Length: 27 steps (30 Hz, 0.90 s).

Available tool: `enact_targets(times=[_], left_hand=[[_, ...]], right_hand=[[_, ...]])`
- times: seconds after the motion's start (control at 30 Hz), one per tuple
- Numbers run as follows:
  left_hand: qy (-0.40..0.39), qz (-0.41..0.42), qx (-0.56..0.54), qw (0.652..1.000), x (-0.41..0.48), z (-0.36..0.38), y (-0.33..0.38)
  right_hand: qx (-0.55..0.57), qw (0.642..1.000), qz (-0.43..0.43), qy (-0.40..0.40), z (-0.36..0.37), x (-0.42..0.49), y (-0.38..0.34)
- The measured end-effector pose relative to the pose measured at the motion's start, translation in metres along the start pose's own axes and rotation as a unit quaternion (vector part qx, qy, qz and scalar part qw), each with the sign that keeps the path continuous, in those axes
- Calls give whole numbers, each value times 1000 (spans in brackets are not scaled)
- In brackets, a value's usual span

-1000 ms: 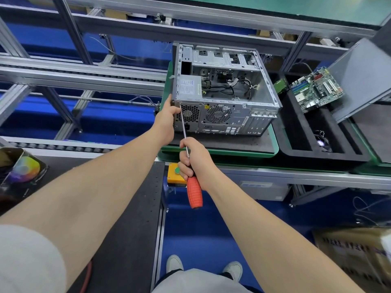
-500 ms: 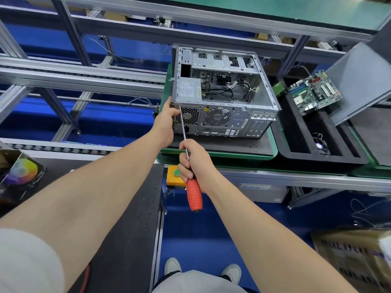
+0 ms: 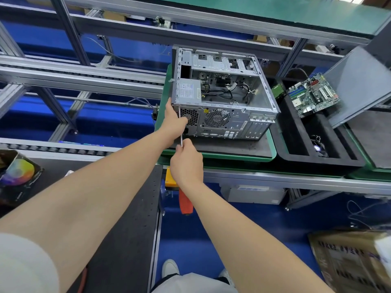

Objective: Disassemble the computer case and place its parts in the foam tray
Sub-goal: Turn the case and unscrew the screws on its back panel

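**Loosening a rear-panel screw.** The computer case (image 3: 222,96) lies on its side, open face up, on a green-rimmed pallet (image 3: 273,154). Its rear panel is turned toward the person so that the screws there can be reached. The left hand (image 3: 174,121) clasps the case's near left corner, thumb on the rear face and fingers out of sight round the side wall, evidently to steady the case against the tool's push. The right hand (image 3: 186,163) has a closed grip round the screwdriver (image 3: 185,203) where the shaft meets the red handle. The tip meets the rear panel beside the power supply (image 3: 188,92), probably at a mounting screw. The black foam tray (image 3: 296,153), just right of the pallet, already holds the motherboard (image 3: 313,95), which leans tilted.
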<state>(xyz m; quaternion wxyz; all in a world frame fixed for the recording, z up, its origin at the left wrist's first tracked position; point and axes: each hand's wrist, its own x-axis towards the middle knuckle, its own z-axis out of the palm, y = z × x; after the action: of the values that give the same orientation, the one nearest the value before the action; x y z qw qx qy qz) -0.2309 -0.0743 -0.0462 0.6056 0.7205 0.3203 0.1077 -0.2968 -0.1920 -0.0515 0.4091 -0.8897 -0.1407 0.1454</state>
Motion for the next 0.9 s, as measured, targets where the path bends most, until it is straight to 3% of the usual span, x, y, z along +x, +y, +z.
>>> enact_targets(times=[0.07, 0.1, 0.17, 0.23, 0.33, 0.4, 0.43, 0.47, 0.53, 0.6, 0.67, 0.77, 0.83, 0.9], left_hand=[[13, -16, 13, 1000, 0, 1, 5], [15, -26, 23, 999, 1, 0, 7], [10, -39, 35, 999, 3, -3, 10], [6, -48, 18, 999, 5, -3, 13], [12, -61, -25, 998, 3, -2, 16], [9, -66, -38, 997, 3, -2, 16], [7, -64, -33, 997, 3, -2, 17], [7, -62, -25, 998, 3, -3, 17], [15, -55, -15, 998, 3, -3, 15], [17, -49, -17, 999, 1, -1, 12], [14, -48, -17, 999, 0, 1, 12], [23, -50, -22, 998, 2, 3, 13], [35, -46, -12, 998, 3, 6, 13], [41, -42, 8, 998, 3, 8, 11]], right_hand=[[106, 993, 42, -44, -1, -1, 0], [212, 969, 87, -93, -2, 1, -2], [428, 869, 162, -190, -11, 3, -4], [570, 765, 185, -234, -18, 4, -3], [686, 632, 202, -299, -19, 3, 0], [720, 585, 200, -316, -18, 3, 0], [717, 592, 196, -310, -18, 3, -1], [697, 626, 191, -294, -17, 5, -2], [575, 768, 161, -233, -14, 6, -2], [356, 913, 116, -160, -12, 8, -3], [111, 989, 52, -82, -11, 10, -4], [-165, 985, -29, -37, -8, 9, 3], [-205, 977, -54, -26, -9, 12, 6], [-128, 990, -37, -47, -15, 16, 4]])
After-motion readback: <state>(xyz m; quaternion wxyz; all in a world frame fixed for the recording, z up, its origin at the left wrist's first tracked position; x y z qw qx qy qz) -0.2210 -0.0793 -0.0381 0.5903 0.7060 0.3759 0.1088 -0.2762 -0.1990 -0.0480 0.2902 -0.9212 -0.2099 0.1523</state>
